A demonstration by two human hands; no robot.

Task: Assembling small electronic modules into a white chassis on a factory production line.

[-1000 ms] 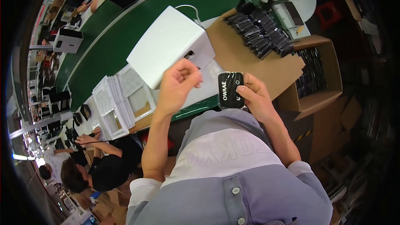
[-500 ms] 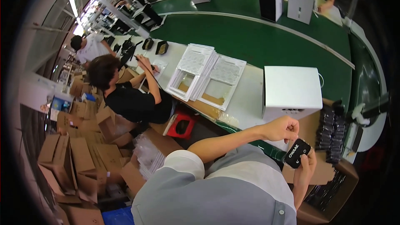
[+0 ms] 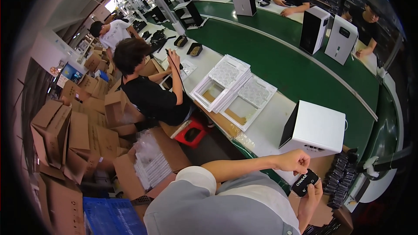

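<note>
My right hand (image 3: 311,195) grips a small black rectangular panel (image 3: 299,188) with white markings, its thumb lying on the panel's face. Just above the panel's upper edge, my left hand (image 3: 294,162) is closed in a pinch. What lies between its fingertips, if anything, is too small to make out. Beyond both hands, a white box-shaped appliance (image 3: 320,126) with a dark front stands on the white worktop (image 3: 272,126). To the right of the hands, many similar black parts (image 3: 342,176) lie in rows on cardboard.
Stacked white frames with grilles (image 3: 228,78) rest on the worktop, left of the appliance. A green conveyor (image 3: 270,45) runs behind it, carrying more appliances (image 3: 342,39). On the left a co-worker in black (image 3: 150,91) sits among cardboard boxes (image 3: 93,135). A blue crate (image 3: 113,217) is at lower left.
The view has tilted, so the appliance and conveyor appear lower. My right hand keeps hold of the black panel, and my left hand stays pinched near its upper edge.
</note>
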